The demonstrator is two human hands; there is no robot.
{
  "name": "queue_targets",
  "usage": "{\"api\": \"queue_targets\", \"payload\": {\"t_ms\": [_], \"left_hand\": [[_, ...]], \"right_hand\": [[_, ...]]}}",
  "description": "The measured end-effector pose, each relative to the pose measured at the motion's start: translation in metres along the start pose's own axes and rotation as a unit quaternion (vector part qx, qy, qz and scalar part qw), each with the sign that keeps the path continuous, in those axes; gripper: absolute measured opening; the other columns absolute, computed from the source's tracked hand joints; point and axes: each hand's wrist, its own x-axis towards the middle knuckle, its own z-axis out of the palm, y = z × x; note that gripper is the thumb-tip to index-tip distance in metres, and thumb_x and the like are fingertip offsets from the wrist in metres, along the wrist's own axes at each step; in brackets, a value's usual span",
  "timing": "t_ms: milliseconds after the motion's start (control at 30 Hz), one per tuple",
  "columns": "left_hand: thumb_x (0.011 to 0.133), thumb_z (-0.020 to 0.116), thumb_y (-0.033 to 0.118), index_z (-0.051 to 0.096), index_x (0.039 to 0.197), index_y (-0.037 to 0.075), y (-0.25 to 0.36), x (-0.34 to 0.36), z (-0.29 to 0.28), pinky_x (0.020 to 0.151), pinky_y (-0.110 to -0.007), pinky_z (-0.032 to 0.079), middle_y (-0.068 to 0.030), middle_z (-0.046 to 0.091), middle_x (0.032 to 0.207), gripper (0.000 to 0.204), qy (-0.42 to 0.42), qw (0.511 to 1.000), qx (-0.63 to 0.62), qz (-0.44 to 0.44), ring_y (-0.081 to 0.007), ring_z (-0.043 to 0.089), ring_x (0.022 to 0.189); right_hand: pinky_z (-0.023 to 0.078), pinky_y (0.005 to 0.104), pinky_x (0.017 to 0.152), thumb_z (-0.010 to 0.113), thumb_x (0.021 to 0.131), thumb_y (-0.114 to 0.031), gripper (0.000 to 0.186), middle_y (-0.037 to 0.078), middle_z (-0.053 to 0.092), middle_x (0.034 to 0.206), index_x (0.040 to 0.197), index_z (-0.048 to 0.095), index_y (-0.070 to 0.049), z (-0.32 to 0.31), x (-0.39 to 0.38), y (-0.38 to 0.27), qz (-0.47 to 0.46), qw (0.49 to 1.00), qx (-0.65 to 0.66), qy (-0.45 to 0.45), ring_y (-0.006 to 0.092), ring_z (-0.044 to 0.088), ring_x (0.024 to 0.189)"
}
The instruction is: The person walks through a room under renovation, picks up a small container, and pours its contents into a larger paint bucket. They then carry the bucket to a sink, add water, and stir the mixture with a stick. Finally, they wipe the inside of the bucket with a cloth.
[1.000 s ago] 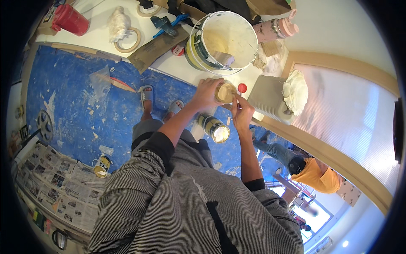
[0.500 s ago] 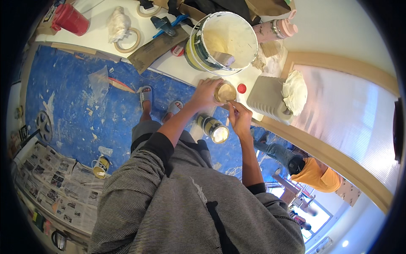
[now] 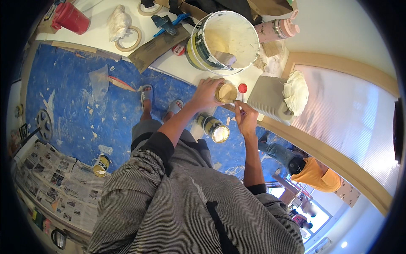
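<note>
My left hand (image 3: 206, 92) grips a small open jar of tan paint (image 3: 226, 92) on the white ledge. Beside it, my right hand (image 3: 245, 118) pinches a thin stick or brush handle, its tip close to the jar. A small red cap (image 3: 242, 88) lies just past the jar. Behind them stands a large white bucket (image 3: 223, 39) with pale paint and a tool inside. Below the ledge, near my hands, stands an open paint can (image 3: 214, 128).
A grey canister (image 3: 270, 101) with a white rag on top stands to the right. Tape rolls (image 3: 128, 39), a red cup (image 3: 69, 17), blue pliers (image 3: 167, 23) and a pink bottle (image 3: 277, 28) lie on the ledge. A blue sheet (image 3: 72, 97) and newspapers (image 3: 46, 178) cover the floor.
My right hand has drawn back slightly from the jar toward me; the left hand stays on the jar.
</note>
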Motion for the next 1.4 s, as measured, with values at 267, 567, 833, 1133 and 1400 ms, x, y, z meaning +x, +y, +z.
{"api": "queue_targets", "payload": {"t_ms": [267, 567, 833, 1133, 1400], "left_hand": [[0.056, 0.092, 0.032, 0.047, 0.137, 0.010, -0.001, -0.001, 0.000, 0.096, -0.041, 0.037, -0.0072, 0.061, 0.125, 0.095, -0.011, 1.000, -0.003, -0.004, -0.0266, 0.055, 0.115], [0.057, 0.091, 0.030, 0.047, 0.137, 0.010, 0.002, 0.000, -0.002, 0.096, -0.040, 0.037, -0.0065, 0.062, 0.123, 0.094, -0.004, 1.000, -0.003, -0.005, -0.0271, 0.055, 0.115], [0.056, 0.092, 0.030, 0.046, 0.137, 0.010, 0.002, 0.001, -0.003, 0.096, -0.040, 0.037, -0.0063, 0.063, 0.122, 0.095, 0.004, 1.000, -0.005, 0.002, -0.0268, 0.055, 0.113], [0.055, 0.092, 0.031, 0.046, 0.137, 0.010, 0.001, 0.001, -0.002, 0.096, -0.040, 0.037, -0.0063, 0.062, 0.123, 0.096, 0.004, 1.000, -0.002, 0.002, -0.0265, 0.054, 0.114], [0.056, 0.092, 0.032, 0.047, 0.137, 0.010, 0.003, -0.001, -0.002, 0.098, -0.041, 0.037, -0.0070, 0.062, 0.126, 0.095, -0.005, 1.000, -0.005, -0.005, -0.0270, 0.054, 0.116]], "right_hand": [[0.045, 0.0295, 0.049, 0.067, 0.091, -0.007, 0.015, 0.015, 0.066, 0.068, 0.100, 0.073, 0.003, 0.014, 0.001, 0.001, -0.010, 0.999, 0.030, 0.034, 0.0139, 0.056, 0.049], [0.041, 0.0289, 0.047, 0.068, 0.091, -0.005, 0.013, 0.013, 0.062, 0.061, 0.098, 0.074, 0.003, 0.017, 0.002, 0.005, 0.005, 0.996, -0.001, 0.089, 0.0122, 0.051, 0.045], [0.042, 0.0307, 0.049, 0.068, 0.090, -0.004, 0.013, 0.016, 0.064, 0.067, 0.099, 0.073, 0.003, 0.011, 0.001, -0.002, -0.028, 0.997, -0.025, 0.066, 0.0154, 0.052, 0.048], [0.043, 0.0321, 0.050, 0.065, 0.090, -0.003, 0.013, 0.016, 0.067, 0.071, 0.099, 0.073, 0.002, 0.023, 0.005, -0.008, 0.003, 0.997, 0.069, -0.017, 0.0157, 0.054, 0.050], [0.044, 0.0309, 0.051, 0.066, 0.090, -0.003, 0.015, 0.016, 0.066, 0.070, 0.102, 0.072, 0.002, 0.010, 0.015, -0.007, -0.040, 0.998, 0.005, 0.057, 0.0169, 0.055, 0.050]]}}
